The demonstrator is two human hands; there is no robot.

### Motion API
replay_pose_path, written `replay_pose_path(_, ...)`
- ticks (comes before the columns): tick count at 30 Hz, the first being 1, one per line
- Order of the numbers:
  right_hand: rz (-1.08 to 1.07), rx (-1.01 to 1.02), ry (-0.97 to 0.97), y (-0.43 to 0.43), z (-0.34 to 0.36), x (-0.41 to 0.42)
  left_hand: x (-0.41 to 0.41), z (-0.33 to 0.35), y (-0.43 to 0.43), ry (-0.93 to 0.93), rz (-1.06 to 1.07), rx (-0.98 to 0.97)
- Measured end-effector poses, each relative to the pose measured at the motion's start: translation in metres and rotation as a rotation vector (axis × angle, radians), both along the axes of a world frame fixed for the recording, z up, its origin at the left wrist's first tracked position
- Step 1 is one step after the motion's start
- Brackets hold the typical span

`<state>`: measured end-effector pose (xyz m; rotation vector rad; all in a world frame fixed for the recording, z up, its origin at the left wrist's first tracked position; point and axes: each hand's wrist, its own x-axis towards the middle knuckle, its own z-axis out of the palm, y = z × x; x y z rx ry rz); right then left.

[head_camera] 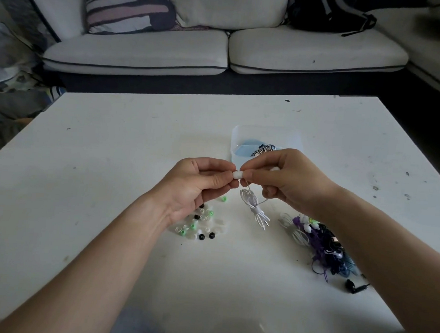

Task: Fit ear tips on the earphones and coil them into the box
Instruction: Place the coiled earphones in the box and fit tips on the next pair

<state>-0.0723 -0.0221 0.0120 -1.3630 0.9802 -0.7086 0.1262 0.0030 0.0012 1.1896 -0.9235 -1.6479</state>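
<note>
At frame centre a white ear tip (237,174) is pinched by the left hand (199,188) against an earbud gripped by the right hand (282,180), its white cable bundle (252,207) dangling. One coiled set (263,149) lies in the box (243,142); many earphones (325,242) at lower right remain.

White table (138,140), scuffed with dark specks. The ear tip (237,174) between the fingertips is white, and so is the bundled cable (252,207) hanging below it. The loose ear tips (200,223) show white, clear, black and bright green. The earphone heap (330,247) mixes purple, black, blue and white. The box (241,139) is translucent, pale blue inside. The cushion (128,6) carries navy, pink and white stripes.
</note>
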Motion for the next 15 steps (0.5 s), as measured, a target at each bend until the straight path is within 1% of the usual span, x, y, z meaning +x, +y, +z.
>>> replay_pose_path(2,0.001,0.055,-0.051,-0.001,-0.001,0.001,0.001,-0.001,-0.001,0.003,-0.003,-0.011)
replay_pose_path(3,-0.009,0.091,-0.089,-0.001,-0.001,0.001,0.001,-0.002,-0.001,-0.039,-0.006,-0.021)
replay_pose_path(6,-0.046,0.198,-0.204,-0.004,-0.002,0.001,0.0,-0.009,-0.001,-0.257,-0.07,-0.053)
replay_pose_path(7,-0.057,0.227,-0.237,-0.004,-0.002,0.001,-0.001,-0.012,0.0,-0.283,-0.116,-0.043)
replay_pose_path(11,-0.103,0.306,-0.335,-0.004,-0.002,0.0,-0.012,-0.02,0.003,-0.234,-0.344,0.042)
replay_pose_path(13,-0.13,0.321,-0.369,-0.005,-0.003,-0.002,-0.02,-0.021,0.004,-0.221,-0.375,0.039)
replay_pose_path(15,-0.165,0.327,-0.408,-0.006,-0.004,-0.004,-0.028,-0.02,0.004,-0.224,-0.33,0.044)
